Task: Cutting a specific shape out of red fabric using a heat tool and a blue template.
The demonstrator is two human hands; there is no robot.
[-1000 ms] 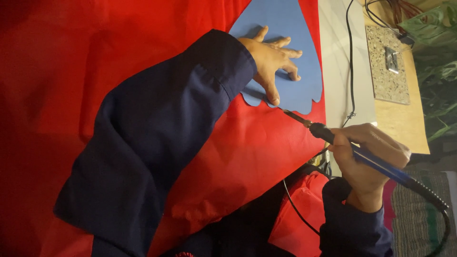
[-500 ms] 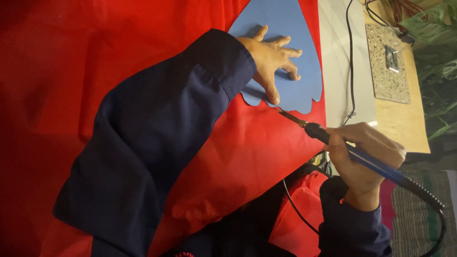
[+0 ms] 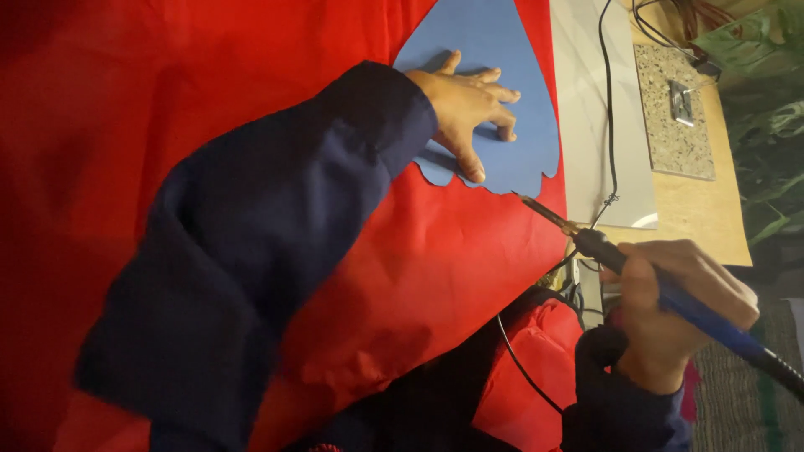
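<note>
Open red fabric (image 3: 469,276) below the blue template (image 3: 494,59); black cable (image 3: 610,100) alongside at right.

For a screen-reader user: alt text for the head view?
A left hand presses a blue template flat on red fabric, while the right hand holds a corded hot-tipped tool at its scalloped edge.

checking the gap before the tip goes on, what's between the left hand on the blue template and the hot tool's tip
In the head view, between the left hand and the tip of the hot tool, only bare blue template and its scalloped lower edge on the red fabric; nothing else.
</note>
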